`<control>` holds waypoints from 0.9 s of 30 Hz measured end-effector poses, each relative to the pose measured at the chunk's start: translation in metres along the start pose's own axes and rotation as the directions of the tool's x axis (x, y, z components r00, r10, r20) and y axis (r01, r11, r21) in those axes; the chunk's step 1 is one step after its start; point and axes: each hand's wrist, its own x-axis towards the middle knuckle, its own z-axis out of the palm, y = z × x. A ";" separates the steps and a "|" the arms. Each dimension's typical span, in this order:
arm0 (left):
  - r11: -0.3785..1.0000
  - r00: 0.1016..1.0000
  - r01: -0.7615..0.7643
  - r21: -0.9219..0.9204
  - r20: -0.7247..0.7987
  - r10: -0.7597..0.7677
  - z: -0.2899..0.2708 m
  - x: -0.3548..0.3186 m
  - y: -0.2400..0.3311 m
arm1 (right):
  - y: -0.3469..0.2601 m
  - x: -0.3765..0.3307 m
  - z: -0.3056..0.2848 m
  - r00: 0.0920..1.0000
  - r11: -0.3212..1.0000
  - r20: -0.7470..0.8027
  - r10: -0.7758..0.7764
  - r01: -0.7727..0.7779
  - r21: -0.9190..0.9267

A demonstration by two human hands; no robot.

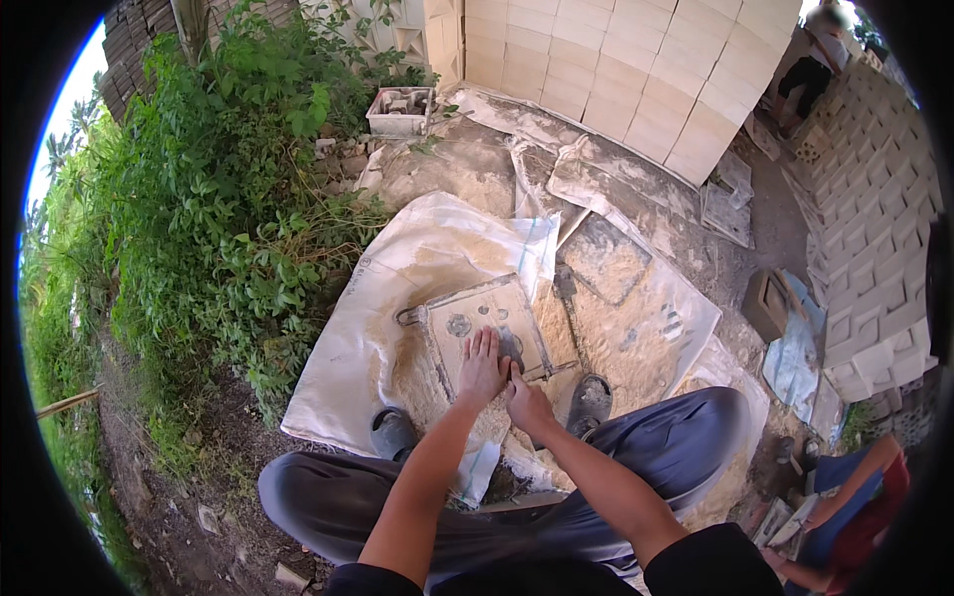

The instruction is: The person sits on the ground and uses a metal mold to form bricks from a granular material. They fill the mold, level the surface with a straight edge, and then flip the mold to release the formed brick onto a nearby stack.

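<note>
A square mould [484, 323] filled with sandy mix, with round holes showing in its surface, lies on a white sheet [397, 288] on the ground in front of me. My left hand [482, 368] rests flat on the near edge of the mould, fingers spread forward over the fill. My right hand [525, 399] sits right beside it at the mould's near right corner, fingers curled down against the fill; whether it grips anything is hidden. My knees in grey trousers and dark shoes [393, 432] frame the mould.
Dense green bushes [219, 199] crowd the left. A stack of pale blocks [636, 70] stands at the back, more blocks line the right wall [874, 228]. A grey tray [400, 111] sits far back. A second person [855, 497] crouches at lower right; another stands far back right.
</note>
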 end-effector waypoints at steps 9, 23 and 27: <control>0.996 0.994 0.086 0.012 0.069 -0.087 -0.003 0.122 -0.040 | -0.016 0.140 -0.014 0.992 0.990 0.090 0.093 -0.082 -0.114; 0.999 0.999 0.044 0.024 0.010 -0.044 0.046 -0.036 0.031 | 0.041 -0.030 0.021 0.991 0.996 0.116 0.069 -0.062 -0.068; 0.998 0.997 0.039 -0.048 0.064 -0.036 0.041 -0.071 0.055 | 0.056 -0.073 0.017 0.991 0.996 0.115 0.067 -0.059 -0.067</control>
